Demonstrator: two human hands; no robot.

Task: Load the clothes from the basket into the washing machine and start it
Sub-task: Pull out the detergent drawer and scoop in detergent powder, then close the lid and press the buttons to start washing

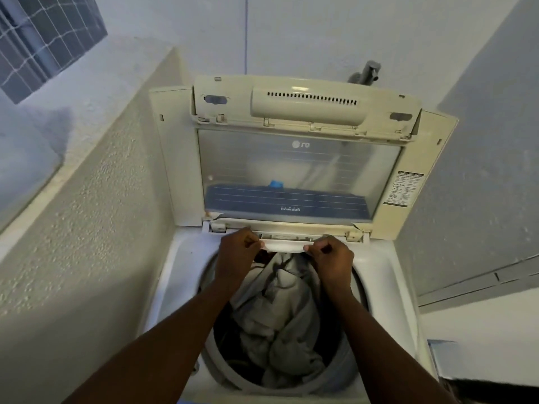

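Observation:
A white top-loading washing machine (186, 258) stands below me with its lid (297, 170) folded up against the back wall. Grey and pale clothes (280, 313) fill the drum. At the drum's back rim sits a white detergent drawer (284, 245). My left hand (237, 252) pinches the drawer's left end between thumb and fingers. My right hand (331, 256) pinches its right end. Both forearms reach over the drum opening. The basket is out of view.
A rough plaster wall (96, 214) rises close on the left with a ledge on top. A grey tap (366, 72) sticks out of the back wall above the lid. A barred window (43, 39) is at the upper left. A grey wall (481, 170) closes the right side.

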